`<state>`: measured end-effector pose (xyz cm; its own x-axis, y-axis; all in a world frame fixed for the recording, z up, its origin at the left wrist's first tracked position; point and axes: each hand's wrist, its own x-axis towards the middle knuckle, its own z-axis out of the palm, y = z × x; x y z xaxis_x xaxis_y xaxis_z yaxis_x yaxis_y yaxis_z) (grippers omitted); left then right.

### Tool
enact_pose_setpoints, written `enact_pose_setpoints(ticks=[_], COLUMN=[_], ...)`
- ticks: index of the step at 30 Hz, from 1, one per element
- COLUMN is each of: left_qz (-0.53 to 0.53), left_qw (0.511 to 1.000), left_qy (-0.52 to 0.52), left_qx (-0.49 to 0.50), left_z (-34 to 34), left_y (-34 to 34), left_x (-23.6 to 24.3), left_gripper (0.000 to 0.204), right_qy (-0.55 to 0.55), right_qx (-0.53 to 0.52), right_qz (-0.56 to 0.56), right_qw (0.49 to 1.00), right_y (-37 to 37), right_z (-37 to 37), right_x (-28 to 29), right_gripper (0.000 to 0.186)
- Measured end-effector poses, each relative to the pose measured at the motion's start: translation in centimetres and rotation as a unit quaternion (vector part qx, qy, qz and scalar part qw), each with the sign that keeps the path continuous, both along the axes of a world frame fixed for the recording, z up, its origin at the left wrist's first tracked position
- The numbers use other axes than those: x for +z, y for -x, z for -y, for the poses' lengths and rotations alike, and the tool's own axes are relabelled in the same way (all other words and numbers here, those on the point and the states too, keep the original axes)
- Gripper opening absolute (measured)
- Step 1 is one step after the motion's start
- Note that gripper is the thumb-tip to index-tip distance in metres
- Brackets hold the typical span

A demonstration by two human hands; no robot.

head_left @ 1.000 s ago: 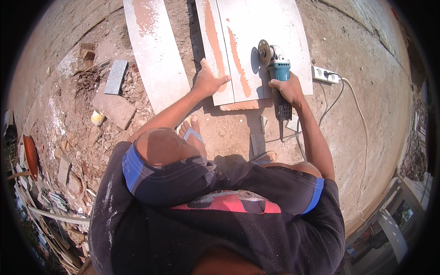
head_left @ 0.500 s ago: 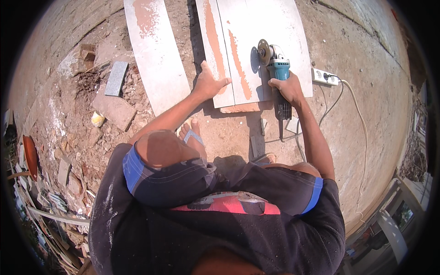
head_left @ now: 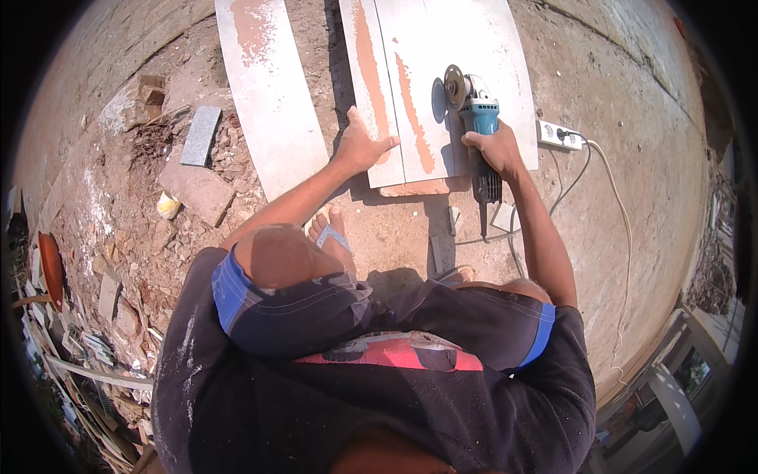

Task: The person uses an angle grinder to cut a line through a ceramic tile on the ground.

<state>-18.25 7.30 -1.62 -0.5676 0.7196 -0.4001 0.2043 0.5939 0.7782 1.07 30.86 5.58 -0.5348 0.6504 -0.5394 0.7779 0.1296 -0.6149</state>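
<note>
A large white tile [head_left: 489,47] with reddish patches lies in front of me, propped on a brick [head_left: 414,188] at its near edge. One dark line runs lengthwise along its left part. My left hand [head_left: 363,144] grips the tile's left edge, thumb on top and the other fingers partly hidden at the side. In my right hand [head_left: 496,148] is a teal and black angle grinder [head_left: 480,117], wrapped at its body. The grinder's disc [head_left: 455,87] stands upright above the tile, casting a shadow to its left; the disc appears apart from the surface.
Left of the tile lies another white piece [head_left: 272,95]. A white power strip [head_left: 559,135] with a plugged-in cord sits at the right, its pale cable [head_left: 628,229] trailing nearer. Rubble, a grey tile offcut [head_left: 200,136] and an orange-red curved object [head_left: 51,271] lie left.
Both hands keep their places. The grinder has barely shifted over the tile, and the whole view has moved very slightly.
</note>
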Motion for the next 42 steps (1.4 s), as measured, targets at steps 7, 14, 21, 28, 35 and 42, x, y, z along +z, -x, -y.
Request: enact_pose_setpoints(ticks=[7, 14, 21, 28, 35, 42], left_qz=[-0.001, 0.008, -0.003, 0.011, 0.017, 0.009], left_qw=[1.000, 1.000, 1.000, 1.000, 1.000, 1.000], left_qy=[0.000, -0.001, 0.015, -0.004, -0.003, 0.008], left_qx=[0.007, 0.006, 0.000, -0.001, -0.002, -0.003], left_z=[0.0, -0.1, 0.0, 0.0, 0.1, 0.0], left_y=[-0.1, 0.0, 0.0, 0.0, 0.1, 0.0], left_x=[0.0, 0.4, 0.6, 0.3, 0.0, 0.1], left_gripper=[0.129, 0.126, 0.129, 0.130, 0.130, 0.131], right_qy=[-0.004, -0.003, -0.008, -0.004, -0.007, -0.011], right_qx=[-0.005, -0.003, -0.001, -0.004, -0.001, -0.001], right_qz=[0.003, 0.003, 0.005, -0.004, -0.002, -0.001], right_qw=[1.000, 1.000, 1.000, 1.000, 1.000, 1.000], right_y=[0.7, 0.9, 1.5, 2.0, 2.5, 2.6], right_z=[0.1, -0.5, -0.5, -0.9, -1.0, -1.3], right_x=[1.0, 0.2, 0.7, 0.5, 0.8, 0.4], right_gripper=[0.054, 0.055, 0.054, 0.052, 0.053, 0.053])
